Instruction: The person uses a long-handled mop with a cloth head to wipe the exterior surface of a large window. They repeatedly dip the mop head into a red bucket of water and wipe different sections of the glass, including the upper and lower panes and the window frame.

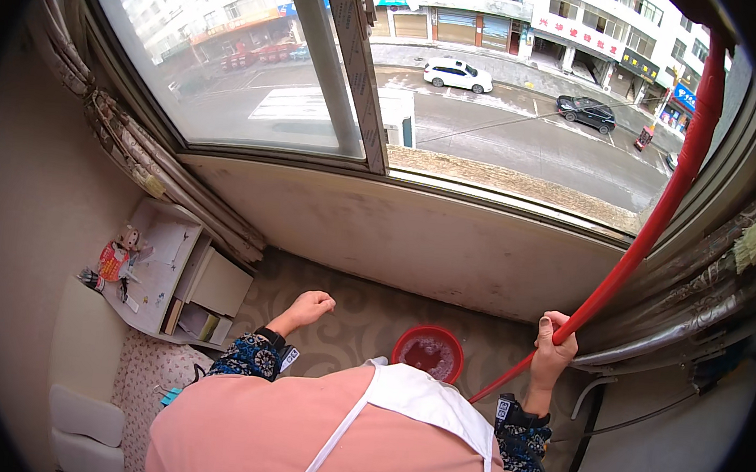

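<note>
My right hand (pixel 551 349) is wrapped around a long red pole (pixel 644 239). The pole slants from beside my apron up to the top right, in front of the window opening; a dark piece at its upper end is cut off by the picture's rim. My left hand (pixel 310 307) hangs over the floor with curled fingers and nothing visible in it. Between my hands, a red plastic basin (pixel 397 345) of sudsy water stands on the floor. Ahead is a sliding window, its glass sash (pixel 251 70) at the left and the right part open to the street.
A tied curtain (pixel 127 136) hangs at the left, another curtain (pixel 702 311) at the right. A small white shelf unit (pixel 167 251) with books and a doll stands left, beside a floral-covered bed (pixel 144 360). A cable (pixel 639 414) runs at the right. The window sill track (pixel 502 203) crosses ahead.
</note>
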Demonstrator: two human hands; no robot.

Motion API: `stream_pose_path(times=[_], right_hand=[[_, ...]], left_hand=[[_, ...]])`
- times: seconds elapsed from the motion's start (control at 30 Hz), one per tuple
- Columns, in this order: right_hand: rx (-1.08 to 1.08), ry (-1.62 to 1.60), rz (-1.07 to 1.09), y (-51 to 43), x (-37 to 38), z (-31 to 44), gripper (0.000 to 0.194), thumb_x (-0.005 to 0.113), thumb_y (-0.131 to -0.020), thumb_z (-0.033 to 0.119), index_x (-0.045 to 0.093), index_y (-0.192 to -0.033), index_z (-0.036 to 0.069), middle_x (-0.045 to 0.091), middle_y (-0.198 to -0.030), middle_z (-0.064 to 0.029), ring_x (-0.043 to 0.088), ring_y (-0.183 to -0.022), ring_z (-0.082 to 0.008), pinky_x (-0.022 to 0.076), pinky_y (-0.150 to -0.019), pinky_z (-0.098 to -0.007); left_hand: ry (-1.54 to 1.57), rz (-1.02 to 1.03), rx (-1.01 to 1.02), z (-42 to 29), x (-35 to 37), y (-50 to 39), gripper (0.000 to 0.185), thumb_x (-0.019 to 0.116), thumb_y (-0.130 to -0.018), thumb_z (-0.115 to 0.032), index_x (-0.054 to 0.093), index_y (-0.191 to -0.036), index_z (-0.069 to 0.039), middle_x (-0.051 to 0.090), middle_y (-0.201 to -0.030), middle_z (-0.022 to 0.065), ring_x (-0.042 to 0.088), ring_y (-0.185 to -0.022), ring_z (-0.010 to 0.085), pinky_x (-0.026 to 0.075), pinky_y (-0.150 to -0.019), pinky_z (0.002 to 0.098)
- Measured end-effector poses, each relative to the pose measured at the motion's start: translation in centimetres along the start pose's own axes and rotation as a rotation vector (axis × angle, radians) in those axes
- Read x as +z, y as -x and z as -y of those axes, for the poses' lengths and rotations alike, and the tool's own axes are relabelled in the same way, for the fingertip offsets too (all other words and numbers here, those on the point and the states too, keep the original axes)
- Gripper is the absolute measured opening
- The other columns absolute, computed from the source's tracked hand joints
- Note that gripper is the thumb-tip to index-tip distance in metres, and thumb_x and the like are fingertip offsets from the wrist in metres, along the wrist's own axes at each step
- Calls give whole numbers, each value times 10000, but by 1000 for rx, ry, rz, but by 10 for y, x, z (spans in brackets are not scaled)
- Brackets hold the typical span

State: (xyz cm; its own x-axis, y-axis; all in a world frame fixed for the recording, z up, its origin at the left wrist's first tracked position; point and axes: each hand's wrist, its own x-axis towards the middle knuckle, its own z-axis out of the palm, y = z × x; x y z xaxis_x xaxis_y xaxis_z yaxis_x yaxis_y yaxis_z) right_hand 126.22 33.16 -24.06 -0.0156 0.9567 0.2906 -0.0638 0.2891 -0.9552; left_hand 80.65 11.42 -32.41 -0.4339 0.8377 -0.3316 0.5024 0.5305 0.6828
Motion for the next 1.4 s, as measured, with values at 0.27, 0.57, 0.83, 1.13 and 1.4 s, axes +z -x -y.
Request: stream_pose_path(times=[0.27,0.57,0.83,1.13,1.4], right_hand=[[52,-175,382,-97,-18,-43,71,700,-898,63,649,-884,16,531,-711,59,443,-616,-35,355,-547,-203],[-11,-376,728,-191,-9,-7,83,696,-897,69,640,-924,14,565,-753,41,484,-666,-38,404,-596,-200],[-257,-531,824,-225,89,73,201,668,-871,31,603,-1057,-12,547,-735,34,494,-656,-32,394,-592,-193],[-465,-498,908,-279,152,176,440,733,-848,224,538,-1151,-27,576,-725,-5,548,-658,-86,463,-612,-259],[-276,-507,1233,-319,135,130,638,660,-930,300,392,-1414,-18,628,-1112,-78,592,-989,-133,489,-827,-283]], left_hand=[[174,-190,156,-141,143,4,197,633,-866,-156,638,-1013,-25,660,-971,78,632,-856,169,520,-789,307],[109,79,23,-262,254,44,412,649,-921,-263,565,-1251,-30,612,-1193,120,608,-1074,209,498,-926,327],[361,-124,313,-311,249,16,686,741,-877,-183,365,-1440,-69,566,-1263,105,586,-1121,221,460,-1030,355],[780,-467,422,-361,210,-15,148,581,-1005,-221,530,-1016,-84,506,-752,-43,479,-626,33,431,-556,185],[840,-526,674,-476,68,-70,145,581,-1003,-211,516,-976,-86,485,-672,-49,451,-514,23,381,-445,175]])
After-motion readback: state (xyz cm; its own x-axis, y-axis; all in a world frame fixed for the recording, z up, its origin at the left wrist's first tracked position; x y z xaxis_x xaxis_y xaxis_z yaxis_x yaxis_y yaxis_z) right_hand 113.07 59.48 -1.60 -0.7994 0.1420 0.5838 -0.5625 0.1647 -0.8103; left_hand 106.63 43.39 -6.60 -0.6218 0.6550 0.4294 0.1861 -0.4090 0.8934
